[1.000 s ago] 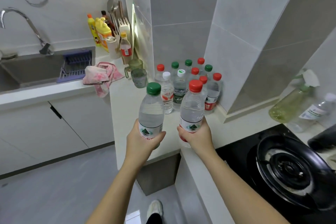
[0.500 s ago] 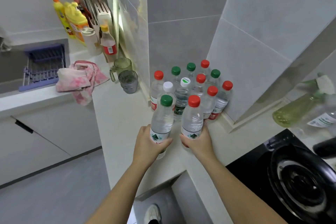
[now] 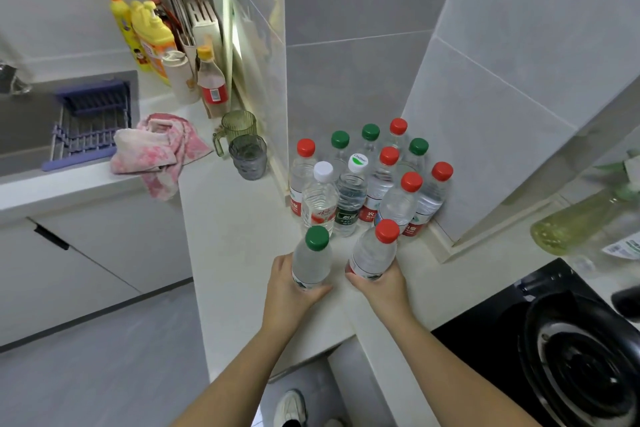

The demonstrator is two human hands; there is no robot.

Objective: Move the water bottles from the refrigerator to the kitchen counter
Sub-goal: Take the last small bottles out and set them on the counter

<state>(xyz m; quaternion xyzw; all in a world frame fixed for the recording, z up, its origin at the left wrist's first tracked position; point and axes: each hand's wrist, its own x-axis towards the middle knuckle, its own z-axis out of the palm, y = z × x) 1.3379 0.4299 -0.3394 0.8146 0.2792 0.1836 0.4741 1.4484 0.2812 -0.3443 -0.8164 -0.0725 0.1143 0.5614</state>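
My left hand (image 3: 289, 289) grips a clear water bottle with a green cap (image 3: 311, 258) around its lower body. Beside it, my right hand (image 3: 382, 286) grips a water bottle with a red cap (image 3: 375, 253). Both bottles stand upright, low over the white kitchen counter (image 3: 235, 236), just in front of a cluster of several water bottles (image 3: 367, 180) with red, green and white caps packed into the tiled corner. Whether the two held bottles touch the counter is hidden by my hands.
Two glass cups (image 3: 242, 149) stand left of the cluster, with a pink cloth (image 3: 159, 149) near the sink's purple rack (image 3: 90, 121). Detergent bottles (image 3: 149, 35) and utensils line the back wall. A black gas stove (image 3: 561, 350) lies at right, a spray bottle (image 3: 575, 222) behind it.
Both hands have carried the two bottles forward and down, from chest height toward the counter, until they stand right in front of the bottle cluster.
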